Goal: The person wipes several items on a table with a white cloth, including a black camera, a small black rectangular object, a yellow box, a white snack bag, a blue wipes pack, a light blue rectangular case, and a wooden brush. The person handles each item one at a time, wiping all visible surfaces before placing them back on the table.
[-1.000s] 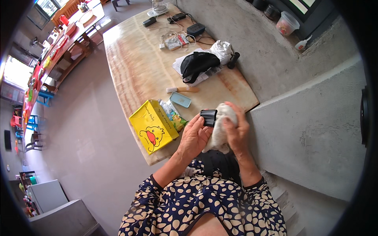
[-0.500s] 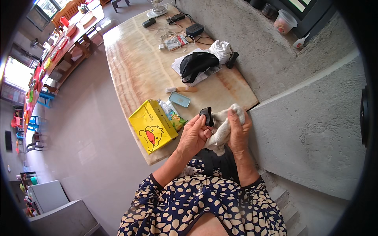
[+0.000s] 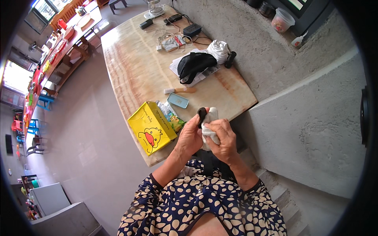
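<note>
Just past the table's near corner, my left hand (image 3: pixel 189 138) grips a small black curved item (image 3: pixel 202 115) whose kind I cannot make out. My right hand (image 3: pixel 223 142) is closed round a greyish-white cloth (image 3: pixel 213 115), bunched up and pressed against the black item. Part of the cloth hangs below my fingers. To the left of my hands stands a yellow bag (image 3: pixel 151 131) with a duck picture, a colourful plastic packet (image 3: pixel 173 117) beside it. Farther on lie a light-blue phone-shaped case (image 3: pixel 178 100) and a wooden-handled brush (image 3: pixel 183 90).
On the marble-patterned table (image 3: pixel 134 59) are a black pouch (image 3: pixel 195 65), a bundled white cloth (image 3: pixel 218 50), tangled cables (image 3: pixel 167 37) and a black power box (image 3: pixel 192 30). A rough concrete wall (image 3: pixel 307 118) rises on the right. Steps (image 3: pixel 281 196) lie below right.
My right hand has come left with the cloth and turned over, bringing the cloth against the black item. My left hand still grips the black item, now turned more edge-on.
</note>
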Demonstrator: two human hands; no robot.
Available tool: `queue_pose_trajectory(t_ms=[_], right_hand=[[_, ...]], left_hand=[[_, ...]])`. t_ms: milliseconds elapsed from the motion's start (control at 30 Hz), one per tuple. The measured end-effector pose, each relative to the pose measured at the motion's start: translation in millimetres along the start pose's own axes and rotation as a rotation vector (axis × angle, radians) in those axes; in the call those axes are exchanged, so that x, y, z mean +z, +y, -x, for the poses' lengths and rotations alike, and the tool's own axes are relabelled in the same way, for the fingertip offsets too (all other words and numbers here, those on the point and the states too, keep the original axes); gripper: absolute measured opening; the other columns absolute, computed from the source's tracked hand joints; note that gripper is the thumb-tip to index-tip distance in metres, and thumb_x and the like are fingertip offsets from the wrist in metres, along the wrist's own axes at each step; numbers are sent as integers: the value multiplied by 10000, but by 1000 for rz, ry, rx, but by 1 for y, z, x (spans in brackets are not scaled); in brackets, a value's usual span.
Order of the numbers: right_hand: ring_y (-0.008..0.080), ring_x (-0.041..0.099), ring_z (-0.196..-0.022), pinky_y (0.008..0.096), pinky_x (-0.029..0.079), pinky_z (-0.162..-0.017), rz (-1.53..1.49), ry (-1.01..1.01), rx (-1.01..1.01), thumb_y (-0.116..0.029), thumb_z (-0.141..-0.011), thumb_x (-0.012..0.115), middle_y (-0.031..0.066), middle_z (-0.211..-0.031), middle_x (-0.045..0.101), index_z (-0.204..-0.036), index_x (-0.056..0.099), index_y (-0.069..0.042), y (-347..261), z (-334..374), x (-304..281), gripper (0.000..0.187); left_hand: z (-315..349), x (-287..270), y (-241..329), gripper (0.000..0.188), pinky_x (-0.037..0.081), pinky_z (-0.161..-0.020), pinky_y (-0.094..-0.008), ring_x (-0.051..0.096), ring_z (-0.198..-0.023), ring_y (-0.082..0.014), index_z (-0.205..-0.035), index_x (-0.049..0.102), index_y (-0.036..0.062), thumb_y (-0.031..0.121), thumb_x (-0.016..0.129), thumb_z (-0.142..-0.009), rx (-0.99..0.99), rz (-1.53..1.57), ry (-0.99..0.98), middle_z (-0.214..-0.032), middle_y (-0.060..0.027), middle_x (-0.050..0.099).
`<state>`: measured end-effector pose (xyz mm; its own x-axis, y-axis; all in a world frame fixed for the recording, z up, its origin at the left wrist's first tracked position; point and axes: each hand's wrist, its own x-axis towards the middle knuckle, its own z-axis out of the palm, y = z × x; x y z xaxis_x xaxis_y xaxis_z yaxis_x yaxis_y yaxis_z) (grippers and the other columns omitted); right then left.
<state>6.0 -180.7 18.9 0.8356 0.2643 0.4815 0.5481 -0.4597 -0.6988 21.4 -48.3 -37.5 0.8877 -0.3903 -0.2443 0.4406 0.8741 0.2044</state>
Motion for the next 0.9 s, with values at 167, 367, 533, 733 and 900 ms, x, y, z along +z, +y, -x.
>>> queue_pose_trajectory(t_ms=[167, 367, 533, 733, 900], right_hand=[[301, 580, -957, 367, 479, -857, -222, 87, 191, -50, -783, 678, 141, -1078, 588, -1127, 603, -13, 2, -8, -11, 354], [339, 530, -930, 391, 464, -834, 240, 112, 8, -111, -761, 721, 165, -1115, 551, -1208, 568, 8, 1, -12, 23, 487], [284, 578, -837, 367, 491, -748, 53, 112, 113, -68, -752, 728, 111, -934, 608, -995, 597, -3, 3, -10, 12, 284], [298, 580, -914, 359, 494, -787, 36, 249, 130, -51, -739, 744, 137, -1014, 584, -1099, 611, -18, -1, -21, 7, 386], [306, 582, -857, 355, 495, -760, 0, 248, 182, -14, -736, 703, 127, -966, 592, -1095, 592, -26, 15, -14, 14, 375]], left_hand=[[1, -14, 2, 396, 467, -956, -338, 585, -1032, -170, -1278, 517, 36, 269, 544, -959, -129, 101, -38, -1140, -57, 615], [-6, -8, -2, 351, 477, -939, -333, 584, -1049, -177, -1265, 525, 46, 253, 509, -981, -17, 33, 2, -1173, -80, 596], [-7, -6, 8, 365, 484, -939, -332, 591, -1021, -164, -1308, 503, 52, 224, 498, -987, 69, -7, -29, -1144, -90, 598], [-5, 8, 6, 321, 503, -866, -270, 586, -1002, -143, -1284, 486, 53, 109, 522, -969, 129, -116, 81, -1135, -66, 590], [4, 19, 6, 289, 493, -770, -203, 575, -918, -75, -1187, 499, 64, 33, 581, -912, 180, -278, 104, -1077, -28, 589]])
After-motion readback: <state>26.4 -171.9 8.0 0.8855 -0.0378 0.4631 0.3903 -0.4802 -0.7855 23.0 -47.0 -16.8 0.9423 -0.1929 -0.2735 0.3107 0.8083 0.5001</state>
